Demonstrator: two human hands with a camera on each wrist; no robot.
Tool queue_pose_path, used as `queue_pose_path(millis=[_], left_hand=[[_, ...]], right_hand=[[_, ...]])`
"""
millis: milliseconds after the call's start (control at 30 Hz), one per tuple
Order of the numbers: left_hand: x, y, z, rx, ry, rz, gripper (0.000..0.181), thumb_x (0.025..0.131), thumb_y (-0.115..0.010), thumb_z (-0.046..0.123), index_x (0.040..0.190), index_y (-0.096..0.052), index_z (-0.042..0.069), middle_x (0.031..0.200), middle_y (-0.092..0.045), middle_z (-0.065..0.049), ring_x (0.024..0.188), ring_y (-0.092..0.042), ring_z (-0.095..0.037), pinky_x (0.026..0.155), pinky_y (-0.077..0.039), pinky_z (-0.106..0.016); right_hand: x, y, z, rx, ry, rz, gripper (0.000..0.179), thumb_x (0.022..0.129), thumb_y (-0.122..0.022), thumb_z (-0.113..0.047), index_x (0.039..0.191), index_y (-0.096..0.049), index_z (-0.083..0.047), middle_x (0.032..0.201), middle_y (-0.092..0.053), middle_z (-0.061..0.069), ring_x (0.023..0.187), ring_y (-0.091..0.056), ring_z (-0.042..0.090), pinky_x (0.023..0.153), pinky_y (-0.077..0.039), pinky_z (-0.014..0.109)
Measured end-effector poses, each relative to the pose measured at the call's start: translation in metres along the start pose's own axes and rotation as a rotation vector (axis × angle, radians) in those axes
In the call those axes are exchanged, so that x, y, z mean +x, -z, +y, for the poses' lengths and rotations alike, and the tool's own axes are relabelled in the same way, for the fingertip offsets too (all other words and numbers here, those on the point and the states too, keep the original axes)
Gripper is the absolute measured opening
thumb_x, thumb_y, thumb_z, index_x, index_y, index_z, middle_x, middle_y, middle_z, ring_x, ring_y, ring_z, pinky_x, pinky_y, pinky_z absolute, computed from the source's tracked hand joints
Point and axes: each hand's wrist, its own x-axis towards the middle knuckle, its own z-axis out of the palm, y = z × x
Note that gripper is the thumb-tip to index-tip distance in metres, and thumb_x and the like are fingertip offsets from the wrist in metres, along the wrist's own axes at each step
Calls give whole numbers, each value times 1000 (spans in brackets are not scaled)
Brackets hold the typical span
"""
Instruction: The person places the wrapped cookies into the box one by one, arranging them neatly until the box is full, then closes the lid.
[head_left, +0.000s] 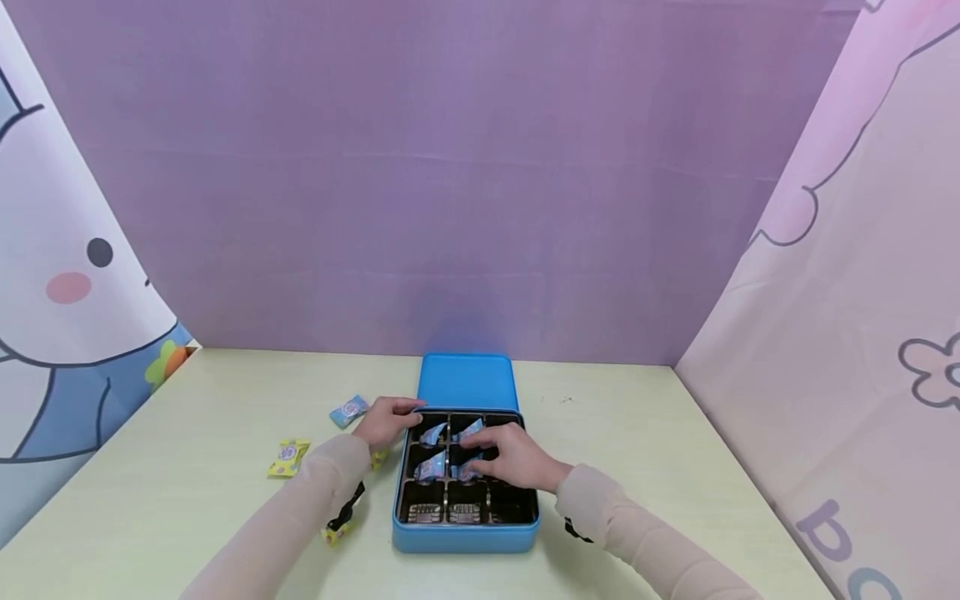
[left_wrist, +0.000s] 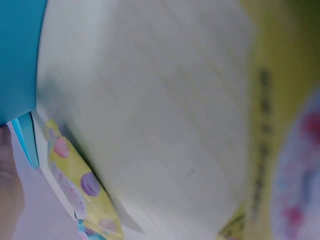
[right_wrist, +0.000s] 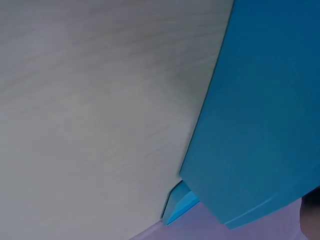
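The right hand [head_left: 520, 457] curves narrowly over a blue packet [head_left: 461, 472] at the centre of the compartmented box [head_left: 465, 542]; grip cannot be told. The left hand [head_left: 385, 422] rests loosely extended. Withdrawing fingertips could snag and dislodge the packet.

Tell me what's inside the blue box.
Blue packets lie in the left and middle compartments of the back and middle rows. The front row shows no packets. The right hand partly covers the back two compartments on the right, so their contents are unclear.
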Motion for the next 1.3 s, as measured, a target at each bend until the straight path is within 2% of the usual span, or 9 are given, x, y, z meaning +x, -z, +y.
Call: queue_pose_path(millis=[33,267,500,767,933,1067,1167,1300], left_hand=[[0,0,1,10,-4,-3,32,91,-56,12,122,-60,5,129,-54,-17,121,-47,-35,98,-42,-47],[0,1,3,37,-10,-7,31,91,-56,11,121,-60,5,127,-54,-18,119,-49,-35,96,-44,-46],[0,1,1,36,-18,-11,31,91,-56,11,120,-60,4,125,-56,-19,117,-51,-34,95,-45,-46],[-3,1,5,51,-48,-13,30,92,-54,10,120,-60,1,124,-56,-20,116,-51,-35,94,-45,-45],[-5,2,6,62,-55,-16,32,92,-54,13,121,-59,0,124,-55,-20,116,-51,-36,94,-45,-46],[-4,4,6,61,-55,-25,36,94,-52,18,126,-55,0,127,-54,-18,118,-49,-35,97,-43,-46],[-3,8,9,112,-80,-19,37,95,-51,18,127,-53,0,126,-55,-18,117,-51,-34,96,-43,-46],[-7,15,19,231,-116,15,35,93,-52,17,125,-55,1,124,-57,-17,114,-53,-34,93,-45,-47]], right_hand=[[-1,1,1,16,-6,8,32,87,-64,-21,118,-63,-12,116,-64,1,105,-60,15,87,-51,33],[-7,8,4,131,-83,43,35,89,-60,-21,122,-60,-7,119,-62,4,110,-58,20,92,-49,36],[-12,12,11,194,-110,86,37,89,-61,-23,122,-59,-7,121,-60,6,114,-56,25,95,-46,41],[-16,16,15,183,-115,114,34,90,-60,-19,121,-60,-7,120,-61,7,113,-56,26,95,-46,41],[-23,21,17,183,-126,135,36,89,-60,-22,122,-59,-6,122,-60,8,114,-55,28,95,-46,45],[-28,24,22,231,-144,175,37,89,-61,-24,121,-60,-6,123,-59,8,116,-53,28,97,-43,48],[-33,27,22,289,-166,214,36,88,-62,-20,120,-60,-4,122,-59,11,115,-54,29,97,-44,44],[-40,33,20,366,-196,248,35,88,-61,-13,120,-59,0,123,-58,16,116,-53,33,94,-47,39]])
